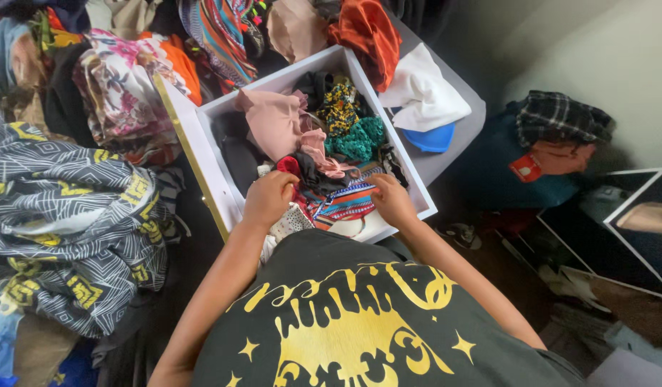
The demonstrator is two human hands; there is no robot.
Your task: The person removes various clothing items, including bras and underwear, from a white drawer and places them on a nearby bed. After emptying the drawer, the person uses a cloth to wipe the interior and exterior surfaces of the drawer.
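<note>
Both hands work inside the white drawer (202, 132), and everything else is best placed against it. The left hand (268, 198) sits at the drawer's near edge with its grip curled shut over a bunch of small garments, a red piece (288, 165) showing just above the knuckles and a pale dotted cloth (291, 221) bulging beneath; which piece the fingers actually pinch I cannot tell. The right hand (392, 201) lies at the near right corner, fingers bent down onto a striped multicoloured cloth (345, 204), seemingly pressing or pinching it, though the fingertips are hidden, so the closure is uncertain. Holding the heap from both sides looks like a way of keeping loose pieces from spilling while they are sorted. Deeper in the drawer lie a dusty pink garment (273, 122), a green lacy piece (359, 140) and a black and yellow patterned one (338, 107). Beyond its far right corner hang an orange cloth (367, 32) and a white cloth (424, 89) over a blue item (431, 140). Left of the drawer spreads a grey patterned fabric (65, 215) amid heaped clothing; well to its right rests a plaid garment (560, 118).
</note>
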